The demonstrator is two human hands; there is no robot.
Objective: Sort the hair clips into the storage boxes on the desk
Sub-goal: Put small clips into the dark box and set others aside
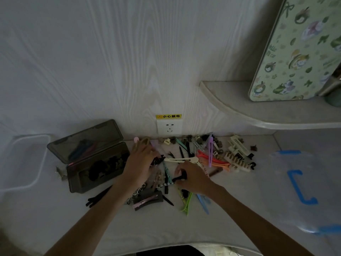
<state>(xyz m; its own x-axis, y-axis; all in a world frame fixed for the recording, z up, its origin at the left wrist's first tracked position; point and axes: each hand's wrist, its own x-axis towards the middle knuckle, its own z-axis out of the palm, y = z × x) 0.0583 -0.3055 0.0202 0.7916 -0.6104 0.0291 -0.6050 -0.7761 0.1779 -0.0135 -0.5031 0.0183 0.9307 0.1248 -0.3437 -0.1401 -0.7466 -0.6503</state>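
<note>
A heap of hair clips (208,154) in many colours and sizes lies on the white desk (166,224) against the wall. My left hand (141,163) rests palm down on the heap's left side, fingers over a dark claw clip (157,160). Over the heap's middle, my right hand (193,179) pinches a small black clip (181,177) between thumb and fingers. A smoky grey storage box (96,170) stands open left of the heap, its lid tilted back, with dark clips inside. A clear box with blue latches (302,187) sits at the right.
A clear lid or tray (24,159) lies at the far left. A wall socket (169,127) with a yellow warning label sits behind the heap. A curved shelf (258,115) at upper right carries a green patterned board (295,52). Black clips (97,197) lie before the grey box.
</note>
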